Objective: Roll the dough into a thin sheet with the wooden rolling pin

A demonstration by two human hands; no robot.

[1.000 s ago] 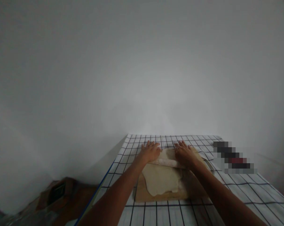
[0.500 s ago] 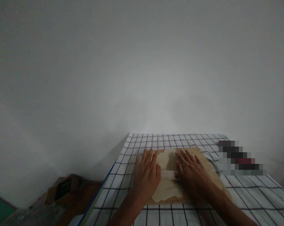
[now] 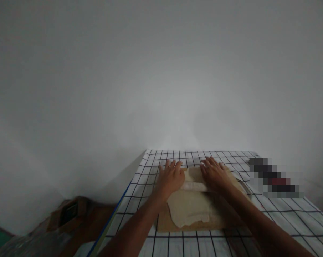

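Observation:
A thin sheet of pale dough lies spread over a wooden board. Across the dough's far part rests a light rolling pin, seen between my hands. Over the pin's left end my left hand lies flat, its fingers stretched forward and apart. My right hand presses on the pin's right end in the same way, fingers extended past it. Both palms hide the ends of the pin.
A white cloth with black grid lines covers the table. Right of the board lies a thin curved metallic thing, beside a pixelated dark object. A wooden box-like thing stands low at left. A white wall rises behind.
Both hands have moved forward, away from me, and the rolling pin has rolled with them toward the board's far edge. More of the near dough shows.

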